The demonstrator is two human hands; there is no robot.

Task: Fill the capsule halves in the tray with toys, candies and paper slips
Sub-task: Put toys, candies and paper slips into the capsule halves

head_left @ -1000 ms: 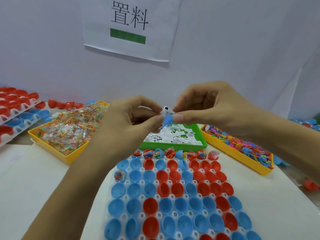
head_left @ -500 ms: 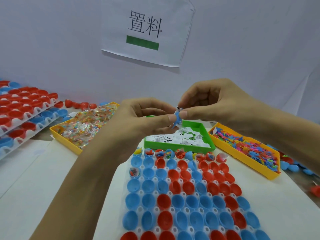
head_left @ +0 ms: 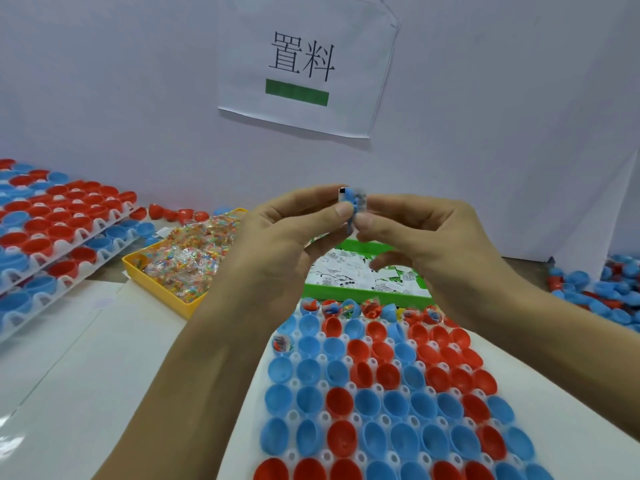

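Pinching a blue toy [head_left: 350, 206] and paper slip [head_left: 360, 199] together, the left hand [head_left: 277, 244] and right hand [head_left: 426, 237] were bundling; next, an empty capsule half [head_left: 308, 346] probably needed it.

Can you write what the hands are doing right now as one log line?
left hand: pinches blue toy | right hand: pinches paper slip | capsule tray: mostly unfilled

Single head-worn view, forward and downward, close above hands [head_left: 346, 244] and tray [head_left: 391, 457].
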